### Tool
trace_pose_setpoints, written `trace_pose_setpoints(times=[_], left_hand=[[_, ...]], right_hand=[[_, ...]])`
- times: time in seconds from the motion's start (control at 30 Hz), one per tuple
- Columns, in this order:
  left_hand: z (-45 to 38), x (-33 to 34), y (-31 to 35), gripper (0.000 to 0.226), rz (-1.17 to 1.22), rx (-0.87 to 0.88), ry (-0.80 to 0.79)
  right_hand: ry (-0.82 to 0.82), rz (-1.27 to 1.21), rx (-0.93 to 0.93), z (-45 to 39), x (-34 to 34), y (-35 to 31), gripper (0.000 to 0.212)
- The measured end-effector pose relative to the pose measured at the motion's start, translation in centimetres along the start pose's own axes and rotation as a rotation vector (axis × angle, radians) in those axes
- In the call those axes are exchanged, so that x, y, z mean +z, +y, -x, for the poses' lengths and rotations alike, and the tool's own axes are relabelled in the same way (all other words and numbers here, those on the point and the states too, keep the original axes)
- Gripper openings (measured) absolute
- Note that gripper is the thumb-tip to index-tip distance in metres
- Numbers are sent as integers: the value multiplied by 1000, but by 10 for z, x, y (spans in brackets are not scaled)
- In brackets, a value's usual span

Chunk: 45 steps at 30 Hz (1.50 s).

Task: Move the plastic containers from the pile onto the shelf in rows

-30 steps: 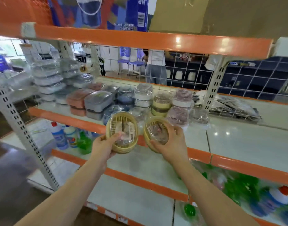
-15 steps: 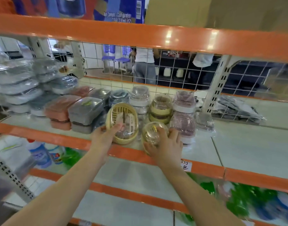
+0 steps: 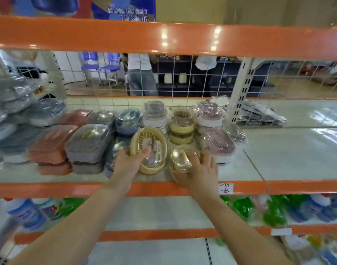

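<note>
My left hand (image 3: 128, 163) grips a round yellow plastic container (image 3: 150, 150) with a slotted rim, tilted up on its edge on the white shelf (image 3: 246, 169). Just to its right, my right hand (image 3: 199, 170) holds a second yellow container (image 3: 180, 158) with a clear lid, low on the shelf near the front edge. Behind them stand rows of wrapped containers: a yellow stack (image 3: 182, 126), pink ones (image 3: 218, 143), blue ones (image 3: 128, 121), a grey box (image 3: 87, 143) and an orange-red box (image 3: 50, 145).
The orange beam (image 3: 163, 38) of the shelf above hangs low over the work area. A white upright (image 3: 240, 92) rises right of the pink containers, with bare shelf beyond it. A wire grid (image 3: 183, 77) backs the shelf. Bottles (image 3: 246, 208) fill the shelf below.
Both hands have moved forward and down onto the shelf with their yellow containers, which a second ago were held in the air in front of it. The view has closed in.
</note>
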<state>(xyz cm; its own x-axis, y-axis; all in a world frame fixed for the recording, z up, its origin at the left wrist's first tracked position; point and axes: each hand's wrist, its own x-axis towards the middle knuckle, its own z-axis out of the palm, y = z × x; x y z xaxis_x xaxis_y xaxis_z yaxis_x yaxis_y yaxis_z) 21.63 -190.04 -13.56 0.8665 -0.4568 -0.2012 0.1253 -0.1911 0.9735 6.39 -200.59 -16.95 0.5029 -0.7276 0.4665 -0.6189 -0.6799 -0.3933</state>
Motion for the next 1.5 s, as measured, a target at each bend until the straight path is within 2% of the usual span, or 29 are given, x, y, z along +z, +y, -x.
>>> trace_pose_setpoints(times=[0.07, 0.1, 0.17, 0.23, 0.33, 0.4, 0.57, 0.63, 0.87, 1.13, 1.23, 1.37, 1.43, 1.5], left_hand=[[-3, -2, 0, 69, -16, -17, -4], [-5, -3, 0, 68, -14, -30, -12], [-6, -4, 2, 43, -25, -27, -20], [-8, -5, 4, 31, -39, -16, -22], [-13, -7, 4, 40, -12, -38, -31], [-17, -8, 2, 46, -4, -72, -25], [-19, -7, -4, 57, 24, -94, -29], [-17, -7, -2, 50, 34, -82, -30], [-17, -8, -2, 43, 113, -111, -26], [-10, -9, -1, 27, 162, -91, -24], [-9, -11, -3, 29, 155, -97, -44], [-6, -15, -4, 20, 137, -98, -48], [-3, -14, -2, 21, 124, -92, -43], [0, -9, 2, 22, 132, -83, -49]], right_hand=[[3, -9, 7, 0, 4, -3, 57], [7, -32, 36, -1, 5, -3, 54], [-27, -82, 98, -3, 6, -3, 48], [-104, -75, 128, -5, 9, -1, 46], [-127, -67, 119, -3, 9, 3, 54], [-158, -34, 126, -2, 9, 3, 50], [-104, 37, 118, -3, 14, 2, 45], [-96, 32, 85, -6, 12, 1, 44], [-288, 73, -12, -16, 0, 8, 60], [-399, 208, -21, -29, 6, -1, 56], [-426, 207, -3, -37, 8, -4, 56], [-487, 157, -10, -44, 5, -6, 54], [-465, 112, -10, -47, -6, -2, 53], [-350, 62, -21, -49, -20, 4, 46]])
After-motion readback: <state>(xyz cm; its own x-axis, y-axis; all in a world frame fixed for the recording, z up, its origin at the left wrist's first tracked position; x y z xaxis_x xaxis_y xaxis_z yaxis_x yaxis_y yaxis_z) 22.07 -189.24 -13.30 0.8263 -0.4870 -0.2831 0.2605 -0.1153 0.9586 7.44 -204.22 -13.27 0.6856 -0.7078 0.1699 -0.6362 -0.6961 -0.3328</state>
